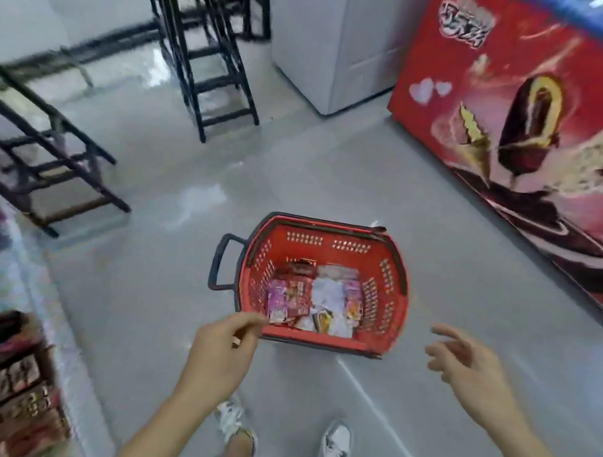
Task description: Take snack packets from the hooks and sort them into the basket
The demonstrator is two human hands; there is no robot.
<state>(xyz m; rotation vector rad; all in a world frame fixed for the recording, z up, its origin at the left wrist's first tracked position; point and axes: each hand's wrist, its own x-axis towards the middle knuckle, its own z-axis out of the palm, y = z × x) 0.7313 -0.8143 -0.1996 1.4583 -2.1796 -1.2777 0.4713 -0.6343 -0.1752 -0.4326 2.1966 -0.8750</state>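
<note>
A red plastic basket (396,276) with black handles stands on the grey floor in front of me. Several snack packets (312,297), pink, red and white, lie on its bottom. My left hand (226,347) hovers at the basket's near left corner with fingers loosely curled and nothing visible in them. My right hand (465,363) is off to the right of the basket, fingers spread and relaxed, holding nothing. More snack packets (17,380) fill a display at the lower left edge; the picture there is blurred.
A red ice-cream freezer (530,123) runs along the right. A grey cabinet (333,32) stands behind it. Black-framed stools (200,47) stand at the back left, another stool (31,145) nearer left. My two shoes (332,453) are on the floor below the basket.
</note>
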